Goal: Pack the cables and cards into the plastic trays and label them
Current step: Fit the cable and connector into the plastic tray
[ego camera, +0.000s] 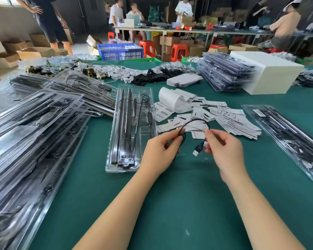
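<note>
At the left of the green table [170, 204], filled clear trays [34, 127] are stacked in a loose overlapping pile. Just right of the pile, one open plastic tray [114, 123] lies with its long axis running away from the viewer; black bars [124, 127] and an inline controller [149, 116] are already seated in it.

The step in hand is judged to be coiling of the USB cable [193, 122] before it is seated in the tray. The cable is held above the table, just right of the tray's near end. Coiled turns are pinched between the thumb and fingers of the left hand [161, 152]. From there the cable arches rightward to the right hand [222, 152], where it is pinched just behind the USB plug [197, 150]. The plug hangs with its long axis tilted, the metal end pointing down and toward the left.

Next, the remaining slack should be wound onto the coil and the bundle lowered into a free compartment of the tray.

Farther right, loose printed cards [229, 118] and barcode labels [163, 110] are spread, and a closed tray [287, 138] lies at the far right.
</note>
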Demonstrator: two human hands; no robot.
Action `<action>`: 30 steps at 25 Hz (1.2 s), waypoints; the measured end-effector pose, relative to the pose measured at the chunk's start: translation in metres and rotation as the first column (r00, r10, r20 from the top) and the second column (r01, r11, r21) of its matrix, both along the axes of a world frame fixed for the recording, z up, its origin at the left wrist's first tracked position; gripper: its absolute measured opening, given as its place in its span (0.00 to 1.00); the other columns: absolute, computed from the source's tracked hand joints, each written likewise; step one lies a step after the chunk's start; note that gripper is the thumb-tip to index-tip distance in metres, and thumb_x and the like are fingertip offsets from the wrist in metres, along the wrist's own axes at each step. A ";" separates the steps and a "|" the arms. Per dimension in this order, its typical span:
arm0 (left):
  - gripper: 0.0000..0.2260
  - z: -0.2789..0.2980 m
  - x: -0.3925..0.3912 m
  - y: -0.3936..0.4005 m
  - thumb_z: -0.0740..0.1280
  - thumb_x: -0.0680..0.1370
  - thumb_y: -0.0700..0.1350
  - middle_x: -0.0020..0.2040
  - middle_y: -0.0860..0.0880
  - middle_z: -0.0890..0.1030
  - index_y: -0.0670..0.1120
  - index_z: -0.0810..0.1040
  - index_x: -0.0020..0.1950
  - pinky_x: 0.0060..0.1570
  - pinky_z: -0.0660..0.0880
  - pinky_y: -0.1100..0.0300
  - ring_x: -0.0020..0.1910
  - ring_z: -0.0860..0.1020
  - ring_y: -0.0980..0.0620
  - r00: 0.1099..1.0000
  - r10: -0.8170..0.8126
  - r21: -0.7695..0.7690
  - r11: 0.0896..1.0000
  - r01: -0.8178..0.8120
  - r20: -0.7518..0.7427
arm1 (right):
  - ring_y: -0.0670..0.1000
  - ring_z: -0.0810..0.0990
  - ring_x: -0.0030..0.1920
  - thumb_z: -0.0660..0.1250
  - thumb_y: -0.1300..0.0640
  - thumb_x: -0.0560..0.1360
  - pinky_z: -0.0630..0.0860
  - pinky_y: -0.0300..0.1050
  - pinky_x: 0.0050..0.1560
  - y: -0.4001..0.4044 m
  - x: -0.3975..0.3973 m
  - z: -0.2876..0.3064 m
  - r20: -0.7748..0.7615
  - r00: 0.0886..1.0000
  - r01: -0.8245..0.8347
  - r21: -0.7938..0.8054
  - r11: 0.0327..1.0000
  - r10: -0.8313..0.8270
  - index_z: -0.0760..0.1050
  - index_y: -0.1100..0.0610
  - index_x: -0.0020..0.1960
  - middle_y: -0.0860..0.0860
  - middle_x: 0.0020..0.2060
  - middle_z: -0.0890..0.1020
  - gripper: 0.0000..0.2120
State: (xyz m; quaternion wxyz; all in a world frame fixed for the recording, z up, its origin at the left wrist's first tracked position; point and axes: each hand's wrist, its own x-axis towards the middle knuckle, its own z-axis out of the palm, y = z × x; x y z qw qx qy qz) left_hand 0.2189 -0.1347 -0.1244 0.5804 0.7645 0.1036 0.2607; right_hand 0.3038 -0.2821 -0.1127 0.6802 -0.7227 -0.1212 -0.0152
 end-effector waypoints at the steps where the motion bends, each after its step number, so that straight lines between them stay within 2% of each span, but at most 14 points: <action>1: 0.11 -0.003 0.000 -0.001 0.67 0.78 0.46 0.38 0.51 0.83 0.63 0.81 0.55 0.36 0.76 0.58 0.34 0.81 0.50 1.000 0.008 0.097 0.995 -0.007 -0.019 | 0.42 0.79 0.30 0.70 0.54 0.76 0.77 0.35 0.34 0.004 -0.003 0.002 -0.031 0.999 -0.005 0.108 0.994 0.009 0.81 0.53 0.47 0.43 0.30 0.82 0.03; 3: 0.11 -0.006 0.000 -0.003 0.66 0.78 0.50 0.33 0.47 0.80 0.61 0.80 0.58 0.34 0.74 0.58 0.32 0.77 0.47 0.999 0.022 0.218 0.976 -0.010 -0.050 | 0.47 0.82 0.33 0.70 0.55 0.76 0.79 0.37 0.35 0.009 -0.009 0.004 -0.057 0.998 -0.024 0.231 0.973 0.038 0.81 0.54 0.46 0.47 0.32 0.83 0.02; 4: 0.11 -0.007 0.000 -0.004 0.65 0.78 0.52 0.32 0.47 0.79 0.61 0.80 0.58 0.33 0.72 0.58 0.30 0.75 0.49 0.998 0.022 0.246 0.969 -0.008 -0.055 | 0.48 0.83 0.34 0.71 0.55 0.76 0.79 0.38 0.35 0.011 -0.012 0.004 -0.055 0.997 -0.039 0.249 0.968 0.054 0.81 0.54 0.46 0.48 0.33 0.84 0.02; 6: 0.13 -0.006 -0.002 -0.004 0.64 0.76 0.57 0.30 0.53 0.77 0.60 0.80 0.58 0.30 0.68 0.61 0.27 0.70 0.56 0.999 0.021 0.306 0.952 -0.006 -0.046 | 0.48 0.83 0.34 0.71 0.55 0.75 0.79 0.38 0.34 0.014 -0.018 0.003 -0.053 0.995 -0.072 0.269 0.960 0.090 0.81 0.54 0.45 0.49 0.32 0.84 0.03; 9: 0.14 -0.003 -0.004 -0.004 0.67 0.74 0.58 0.33 0.66 0.75 0.58 0.81 0.57 0.34 0.67 0.65 0.30 0.71 0.62 0.999 0.015 0.380 0.925 -0.003 -0.028 | 0.46 0.82 0.33 0.71 0.54 0.75 0.78 0.37 0.35 0.019 -0.023 0.003 -0.058 0.991 -0.099 0.296 0.950 0.121 0.82 0.52 0.43 0.48 0.32 0.83 0.03; 11: 0.11 -0.002 -0.004 -0.004 0.68 0.75 0.56 0.36 0.64 0.76 0.58 0.81 0.56 0.37 0.72 0.61 0.33 0.72 0.62 0.999 0.007 0.411 0.911 0.008 -0.035 | 0.44 0.81 0.33 0.71 0.53 0.75 0.78 0.36 0.36 0.020 -0.024 0.003 -0.025 0.993 -0.107 0.249 0.963 0.116 0.82 0.51 0.44 0.47 0.32 0.83 0.03; 14: 0.07 -0.002 -0.004 -0.005 0.66 0.78 0.52 0.39 0.55 0.78 0.54 0.81 0.53 0.41 0.75 0.55 0.37 0.74 0.55 0.998 0.022 0.488 0.873 0.008 -0.056 | 0.41 0.82 0.39 0.70 0.55 0.75 0.78 0.33 0.42 0.020 -0.029 0.002 0.122 0.982 -0.162 0.129 0.978 0.147 0.81 0.48 0.48 0.44 0.38 0.84 0.04; 16: 0.06 -0.002 -0.003 -0.005 0.64 0.79 0.50 0.37 0.53 0.77 0.51 0.80 0.50 0.38 0.74 0.54 0.38 0.74 0.51 0.998 0.032 0.545 0.838 0.003 -0.054 | 0.42 0.80 0.42 0.73 0.58 0.73 0.76 0.34 0.47 0.022 -0.034 0.001 0.287 0.944 -0.158 -0.046 0.986 0.165 0.80 0.46 0.52 0.44 0.44 0.82 0.10; 19: 0.06 -0.002 -0.001 -0.004 0.61 0.79 0.50 0.33 0.54 0.71 0.52 0.74 0.45 0.33 0.71 0.55 0.34 0.71 0.50 0.995 0.035 0.601 0.799 0.031 -0.098 | 0.46 0.79 0.44 0.78 0.55 0.66 0.75 0.35 0.50 0.026 -0.039 -0.001 0.451 0.879 -0.056 -0.225 0.973 0.155 0.81 0.53 0.58 0.47 0.49 0.78 0.21; 21: 0.08 -0.003 0.001 -0.004 0.60 0.80 0.52 0.31 0.54 0.69 0.51 0.73 0.45 0.32 0.69 0.56 0.31 0.68 0.54 0.991 0.051 0.602 0.798 0.033 -0.122 | 0.47 0.79 0.47 0.75 0.49 0.65 0.72 0.32 0.54 0.025 -0.040 -0.001 0.493 0.847 -0.080 -0.254 0.964 0.200 0.80 0.56 0.60 0.45 0.52 0.77 0.25; 23: 0.09 -0.003 0.003 -0.003 0.60 0.80 0.53 0.32 0.54 0.70 0.50 0.76 0.47 0.33 0.69 0.57 0.32 0.69 0.54 0.987 0.060 0.611 0.791 0.045 -0.151 | 0.47 0.79 0.50 0.71 0.45 0.66 0.71 0.33 0.57 0.023 -0.039 -0.001 0.515 0.814 -0.126 -0.295 0.947 0.269 0.78 0.56 0.62 0.41 0.55 0.76 0.27; 26: 0.09 -0.003 0.002 -0.002 0.61 0.80 0.51 0.30 0.54 0.69 0.49 0.75 0.44 0.31 0.65 0.58 0.30 0.68 0.57 0.988 0.048 0.570 0.820 0.044 -0.144 | 0.44 0.77 0.53 0.68 0.46 0.68 0.72 0.35 0.59 0.020 -0.037 -0.002 0.534 0.784 -0.151 -0.330 0.932 0.316 0.76 0.57 0.65 0.43 0.56 0.76 0.28; 28: 0.09 -0.002 0.004 -0.002 0.61 0.80 0.50 0.30 0.54 0.69 0.49 0.73 0.42 0.32 0.67 0.57 0.30 0.67 0.56 0.987 0.036 0.550 0.833 0.058 -0.159 | 0.41 0.76 0.55 0.70 0.44 0.67 0.70 0.32 0.60 0.021 -0.038 -0.003 0.491 0.798 -0.174 -0.365 0.914 0.348 0.74 0.55 0.68 0.41 0.58 0.75 0.32; 30: 0.09 -0.001 0.003 -0.004 0.61 0.81 0.49 0.32 0.52 0.71 0.48 0.74 0.44 0.35 0.70 0.54 0.33 0.69 0.51 0.982 0.029 0.574 0.814 0.085 -0.186 | 0.40 0.76 0.53 0.74 0.44 0.65 0.69 0.28 0.59 0.024 -0.040 -0.006 0.478 0.826 -0.122 -0.364 0.923 0.298 0.75 0.54 0.67 0.40 0.57 0.75 0.33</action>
